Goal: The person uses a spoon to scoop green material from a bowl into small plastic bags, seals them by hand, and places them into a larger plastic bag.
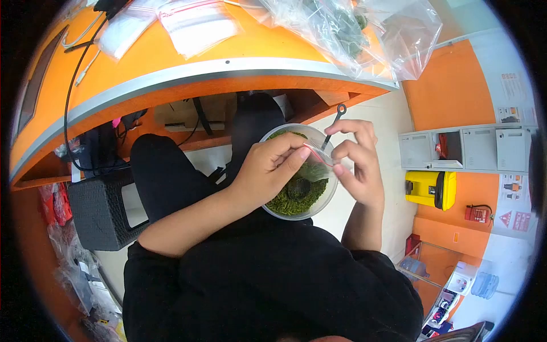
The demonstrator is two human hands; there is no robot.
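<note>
A round clear tub point(333, 196) of green moss point(279, 202) sits at my lap, with a dark round patch in the moss. Over it, a small clear zip bag point(313, 170) with a red seal strip is pinched between the thumb and fingers of my left hand point(273, 165). My right hand point(360, 162) has its thumb and a finger at the bag's other edge. A slim dark tool point(336, 121) with a ring-shaped end slants down past my right fingers, its lower end at the bag's mouth.
The orange desk point(262, 48) ahead carries zip bags point(196, 28) and a large clear plastic bag point(399, 34) with green contents. A black cable point(67, 108) hangs over its edge. To the left stands a black textured box point(94, 211); lockers point(478, 149) and a yellow bin point(424, 188) are at right.
</note>
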